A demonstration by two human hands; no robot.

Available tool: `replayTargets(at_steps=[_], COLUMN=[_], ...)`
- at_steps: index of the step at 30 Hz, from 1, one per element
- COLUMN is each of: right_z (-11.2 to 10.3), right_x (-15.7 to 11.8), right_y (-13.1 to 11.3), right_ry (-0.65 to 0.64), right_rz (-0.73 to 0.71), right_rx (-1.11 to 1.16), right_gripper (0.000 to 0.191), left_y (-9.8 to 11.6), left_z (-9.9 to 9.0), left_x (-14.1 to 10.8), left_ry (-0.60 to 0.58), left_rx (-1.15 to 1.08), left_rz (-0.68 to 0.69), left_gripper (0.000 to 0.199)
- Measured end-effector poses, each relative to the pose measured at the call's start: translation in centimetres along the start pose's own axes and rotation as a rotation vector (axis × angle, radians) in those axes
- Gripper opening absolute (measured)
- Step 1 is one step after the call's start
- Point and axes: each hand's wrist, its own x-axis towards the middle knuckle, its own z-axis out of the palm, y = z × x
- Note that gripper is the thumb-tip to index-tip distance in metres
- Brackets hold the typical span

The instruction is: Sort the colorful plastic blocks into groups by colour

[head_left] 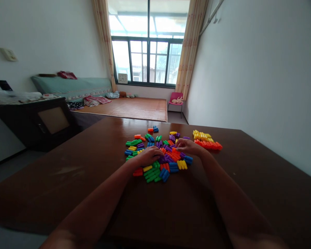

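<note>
A pile of small plastic building blocks with rounded, ridged shapes lies on the brown table point(88, 152), in green, blue, yellow, purple and orange. My left hand point(151, 155) rests low over the pile's middle, fingers curled down by orange and purple blocks point(166, 159). From the right, my right hand point(188, 146) reaches in with its fingers bent together at the edge of some orange blocks point(175, 155). Whatever either hand holds is too small or hidden to make out. Nearest me are green blocks point(152, 174), blue blocks point(164, 175) and a yellow block point(182, 165).
Right of the pile, yellow blocks point(202, 135) lie in a group behind an orange row point(208, 145). Beyond the table are a bed point(134, 106), a pink chair point(176, 96) and a window. A dark cabinet point(54, 119) stands at the left.
</note>
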Motion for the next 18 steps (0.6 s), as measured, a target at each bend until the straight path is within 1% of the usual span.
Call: replayTargets(at_steps=[3,6,9,10,12,15,18], right_z=[-1.8,-4.6,-7.9,-8.8,-10.3,-11.0,-10.2], right_x=[-0.7,-2.1,-4.3,-5.1,-6.6,-8.1,-8.2], right_y=[0.8,2.1,4.3,5.1,6.8,9.1,10.8], right_ry=[0.014,0.099,0.251,0.287,0.317,0.275,0.22], right_rz=[0.097,0.234,0.425,0.493,0.618,0.753,0.849], right_rx=[0.128,0.182,0.157,0.132,0.082,0.064,0.109], right_gripper=[0.039,0.039,0.037,0.036,0.032,0.028,0.027], left_y=[-0.5,-0.8,-0.9,-0.8,-0.7,-0.7,-1.0], left_z=[0.1,0.2,0.1,0.1,0.1,0.1,0.1], left_x=[-0.2,-0.2,-0.2,-0.2,-0.1,0.0,0.0], left_ry=[0.01,0.022,0.03,0.033,0.043,0.052,0.049], left_rx=[0.011,-0.002,-0.014,-0.019,-0.034,-0.051,-0.048], left_rz=[-0.014,-0.015,-0.021,-0.026,-0.037,-0.041,-0.043], left_gripper=[0.029,0.029,0.028,0.027,0.026,0.026,0.026])
